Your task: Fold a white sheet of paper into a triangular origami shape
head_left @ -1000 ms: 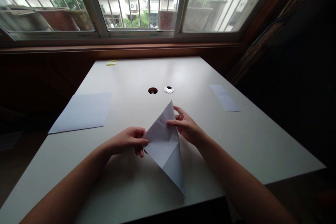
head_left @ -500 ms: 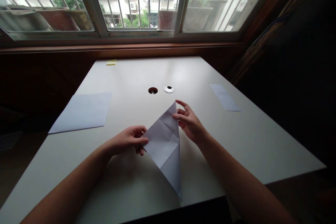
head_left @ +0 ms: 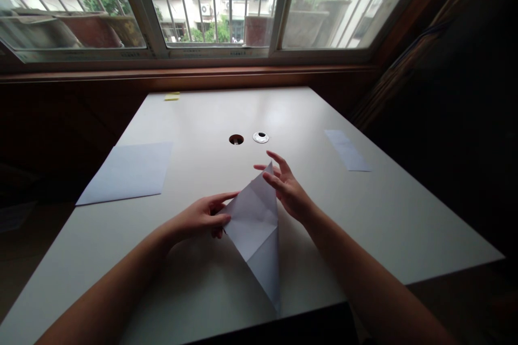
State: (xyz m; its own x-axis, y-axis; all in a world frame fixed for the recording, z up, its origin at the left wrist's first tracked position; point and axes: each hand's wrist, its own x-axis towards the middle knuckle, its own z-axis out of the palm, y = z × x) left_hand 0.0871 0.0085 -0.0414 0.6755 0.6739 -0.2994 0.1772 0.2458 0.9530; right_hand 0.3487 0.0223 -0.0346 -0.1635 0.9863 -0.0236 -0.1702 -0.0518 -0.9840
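Note:
A white sheet folded into a triangle point(head_left: 256, 232) stands partly lifted off the white table point(head_left: 210, 118), one tip pointing at me near the front edge. My left hand point(head_left: 202, 218) pinches its left corner between thumb and fingers, index finger stretched along the edge. My right hand point(head_left: 285, 186) is at the far tip, fingers spread and extended, touching the upper right edge of the paper.
A flat white sheet point(head_left: 127, 172) lies at the left edge of the table. A narrow paper strip point(head_left: 347, 150) lies at the right. A cable hole point(head_left: 236, 139) and its round cap point(head_left: 260, 137) sit mid-table. A yellow note point(head_left: 171, 96) is at the far edge, under the barred window.
My right hand has slid up the paper's right edge toward the far tip and its fingers have spread. My left index finger has straightened. The paper's near tip shifted slightly left.

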